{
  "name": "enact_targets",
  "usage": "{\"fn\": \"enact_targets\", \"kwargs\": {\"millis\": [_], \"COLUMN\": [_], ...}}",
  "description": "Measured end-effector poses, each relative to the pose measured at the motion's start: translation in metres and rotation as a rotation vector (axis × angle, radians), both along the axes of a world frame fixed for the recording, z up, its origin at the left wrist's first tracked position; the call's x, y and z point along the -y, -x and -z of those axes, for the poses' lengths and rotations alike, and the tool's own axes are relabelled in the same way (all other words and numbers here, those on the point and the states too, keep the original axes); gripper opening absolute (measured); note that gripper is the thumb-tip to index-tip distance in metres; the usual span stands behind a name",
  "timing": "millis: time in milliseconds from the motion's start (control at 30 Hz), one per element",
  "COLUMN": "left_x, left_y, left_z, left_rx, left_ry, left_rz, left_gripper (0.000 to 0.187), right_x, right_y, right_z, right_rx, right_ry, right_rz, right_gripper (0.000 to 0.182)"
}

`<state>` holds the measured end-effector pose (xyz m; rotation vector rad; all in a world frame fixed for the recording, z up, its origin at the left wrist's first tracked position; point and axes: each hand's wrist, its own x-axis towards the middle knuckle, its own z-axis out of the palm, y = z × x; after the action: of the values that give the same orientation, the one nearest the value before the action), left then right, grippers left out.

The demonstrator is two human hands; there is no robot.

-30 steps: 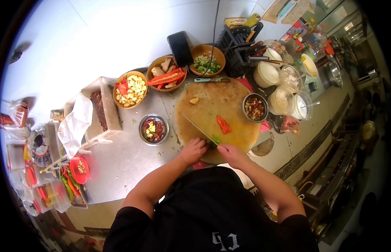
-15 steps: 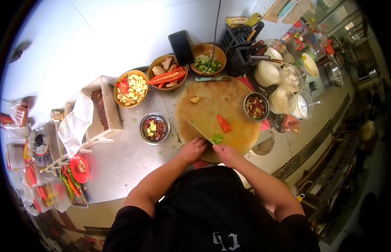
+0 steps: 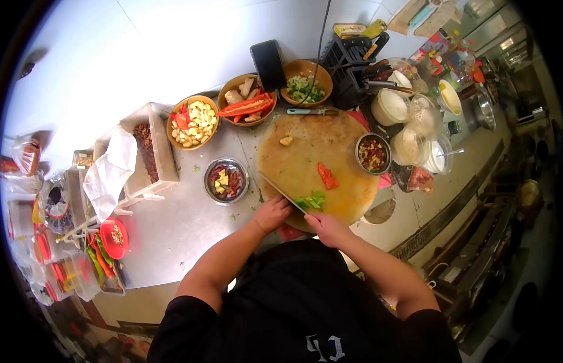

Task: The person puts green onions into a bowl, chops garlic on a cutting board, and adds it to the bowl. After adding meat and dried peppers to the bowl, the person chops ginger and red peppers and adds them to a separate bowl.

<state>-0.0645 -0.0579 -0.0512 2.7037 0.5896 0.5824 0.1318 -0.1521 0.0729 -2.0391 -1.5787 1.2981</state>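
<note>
My right hand is closed round the handle of a cleaver, seen nearly edge-on at the near side of the round chopping board. Fingers curled, my left hand rests close against the near side of the blade; whatever is under those fingers is hidden. Cut green pepper pieces lie just beyond the blade, by its handle end. Farther in on the board are red pepper pieces and a small pale brown lump.
A steel bowl sits on the board's right edge, another steel bowl to its left. Behind stand a bowl of garlic, a small knife, a phone and a knife rack. Seasoning tubs fill the right.
More cut green pepper shows beyond the blade, and the green pile has spread leftward. Both hands stay at the board's near edge. The whole view has shifted slightly.
</note>
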Motion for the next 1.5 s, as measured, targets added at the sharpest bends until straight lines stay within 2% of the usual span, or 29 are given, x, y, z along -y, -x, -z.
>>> {"fn": "enact_targets", "kwargs": {"millis": [100, 200, 300, 400, 567, 667, 800, 1033, 1133, 1233, 1267, 1300, 1433, 1500], "left_x": [0.001, 0.003, 0.002, -0.001, -0.005, -0.005, -0.004, -0.005, -0.001, -0.006, -0.004, -0.003, -0.007, -0.006], "left_y": [0.007, 0.015, 0.019, 0.018, 0.021, 0.023, 0.026, 0.01, 0.012, 0.012, 0.014, 0.015, 0.015, 0.014], "left_z": [-0.007, -0.022, -0.01, -0.001, -0.009, 0.004, -0.014, 0.002, 0.009, 0.007, 0.007, 0.005, 0.0, 0.001], "left_rx": [0.028, 0.015, 0.053, 0.091, 0.013, -0.025, 0.018, 0.112, 0.07, 0.065, 0.084, 0.082, 0.135, 0.175], "left_ry": [-0.032, -0.107, -0.068, 0.029, 0.023, 0.013, -0.005, -0.096, -0.062, -0.047, -0.049, -0.049, -0.074, -0.089], "left_rz": [0.018, -0.043, -0.024, -0.027, -0.008, 0.019, -0.027, -0.068, -0.078, -0.061, -0.042, -0.039, -0.037, -0.042], "left_gripper": [0.025, 0.031, 0.035, 0.029, 0.018, 0.017, 0.018, 0.018, 0.017, 0.018, 0.018, 0.018, 0.019, 0.02], "right_x": [-0.005, -0.005, 0.007, 0.006, -0.008, -0.018, -0.022, -0.004, -0.006, -0.023, -0.027, -0.029, -0.021, -0.017], "right_y": [-0.001, -0.01, -0.008, -0.008, 0.011, 0.021, 0.012, 0.007, 0.016, 0.015, 0.013, 0.013, 0.009, 0.01], "right_z": [0.012, 0.0, -0.019, -0.027, -0.013, 0.004, 0.01, -0.023, -0.009, 0.011, 0.018, 0.017, -0.011, -0.025], "right_rx": [-0.132, -0.156, -0.045, -0.017, -0.019, -0.038, -0.162, -0.022, 0.005, 0.024, -0.05, -0.124, -0.101, 0.019], "right_ry": [-0.023, 0.03, 0.016, 0.13, 0.09, 0.024, -0.017, 0.054, 0.053, -0.074, -0.042, -0.012, -0.006, 0.144], "right_rz": [0.063, 0.026, -0.003, -0.062, -0.046, -0.033, 0.058, 0.003, 0.006, -0.02, -0.001, 0.018, 0.008, -0.032], "right_gripper": [0.043, 0.043, 0.043, 0.044, 0.046, 0.046, 0.046, 0.046, 0.045, 0.045, 0.046, 0.046, 0.048, 0.049]}}
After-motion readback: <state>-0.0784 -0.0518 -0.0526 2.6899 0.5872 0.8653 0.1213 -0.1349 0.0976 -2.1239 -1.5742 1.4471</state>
